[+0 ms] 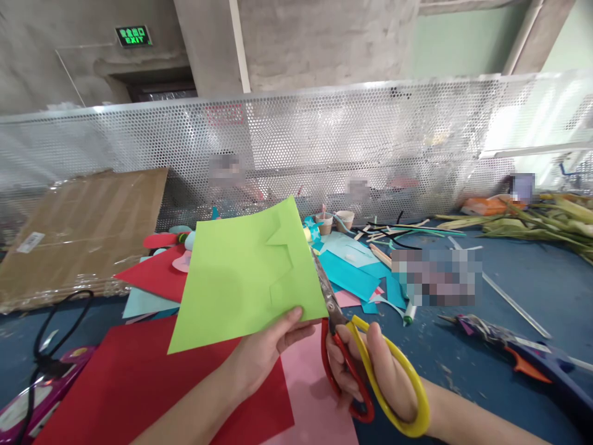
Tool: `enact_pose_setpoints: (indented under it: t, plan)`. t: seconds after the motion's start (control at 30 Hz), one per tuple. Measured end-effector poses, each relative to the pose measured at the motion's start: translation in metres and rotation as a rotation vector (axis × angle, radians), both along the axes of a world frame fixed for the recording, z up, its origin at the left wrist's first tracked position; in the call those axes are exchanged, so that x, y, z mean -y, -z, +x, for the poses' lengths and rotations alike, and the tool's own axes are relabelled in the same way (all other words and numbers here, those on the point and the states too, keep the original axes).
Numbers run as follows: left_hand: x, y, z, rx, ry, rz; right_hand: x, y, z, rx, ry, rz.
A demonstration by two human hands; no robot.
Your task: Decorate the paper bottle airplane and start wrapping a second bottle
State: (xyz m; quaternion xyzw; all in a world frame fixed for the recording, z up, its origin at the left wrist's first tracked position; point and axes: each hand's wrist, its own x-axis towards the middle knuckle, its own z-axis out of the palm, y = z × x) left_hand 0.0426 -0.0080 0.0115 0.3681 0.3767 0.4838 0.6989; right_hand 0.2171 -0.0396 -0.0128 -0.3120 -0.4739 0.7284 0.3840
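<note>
A lime-green sheet of paper (236, 272) is pinched in my left hand (269, 343), thumb on top and fingers beneath its lower edge. Slits and bent flaps show in its right half. My right hand (370, 364) grips scissors (403, 386) with one yellow and one red handle loop. Their metal blades lie along the right edge of the green sheet; part of the blades is hidden, so I cannot tell whether they are cutting. Below the hands lie a red sheet (152, 371) and a pink sheet (315, 383).
Blue paper pieces (352, 278) lie beyond the scissors, with paper cups (343, 220) behind. A glue gun (519, 349) rests at right, dried husks (532, 225) farther back. Cardboard (92, 235) leans at left against a perforated metal partition (315, 142). A purple device (50, 386) with a black cable is lower left.
</note>
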Motion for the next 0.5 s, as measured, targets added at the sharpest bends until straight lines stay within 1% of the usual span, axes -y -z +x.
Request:
enact_pose_setpoints:
  t: [0.13,0.27,0.5]
  plan:
    - [0.0009,-0.0025,0.0013,0.002,-0.004,0.000,-0.0011,-0.0018,-0.0022,0.037,0.020,-0.005]
    - [0.0018,-0.0043,0.0015,-0.012,0.014,0.008,-0.0010,0.0002,-0.0027,0.057,0.035,0.010]
    - [0.0019,-0.0034,0.0009,-0.016,0.012,0.004,-0.0007,0.0021,-0.0026,0.045,0.037,0.015]
